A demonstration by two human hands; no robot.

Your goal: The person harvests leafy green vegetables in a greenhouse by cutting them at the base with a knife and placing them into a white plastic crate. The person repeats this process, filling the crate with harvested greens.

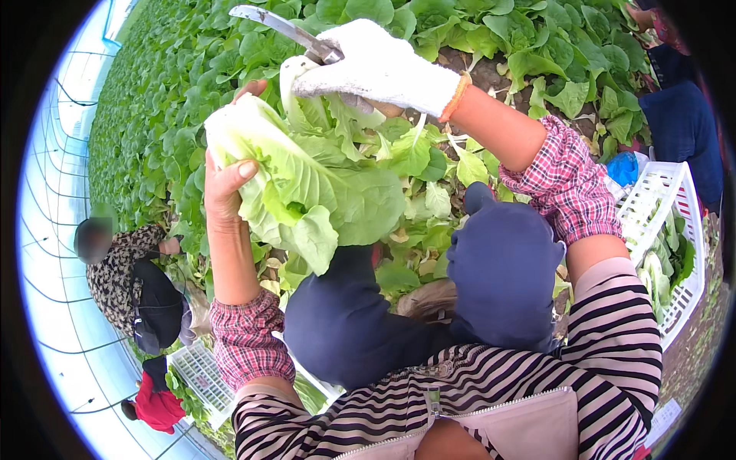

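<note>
My bare left hand (223, 192) holds a pale green head of leafy greens (313, 172), thumb on its side, with the whitish base pointing up and left. My right hand (379, 69), in a white knit glove with an orange cuff, grips a curved knife (279, 27) whose blade points to the upper left. Under the gloved thumb is a second pale stalk (292, 77) with leaves hanging below it. Whether that stalk is held by the glove or the left fingers I cannot tell. The knife's handle is mostly hidden in the glove.
Dense leafy plants (155, 132) cover the bed ahead. Loose trimmed leaves (417, 152) lie before my knees. A white plastic crate (687, 322) with greens stands at right, by a blue bag (623, 168). Another crate (201, 374) and people are at left; another person is at right.
</note>
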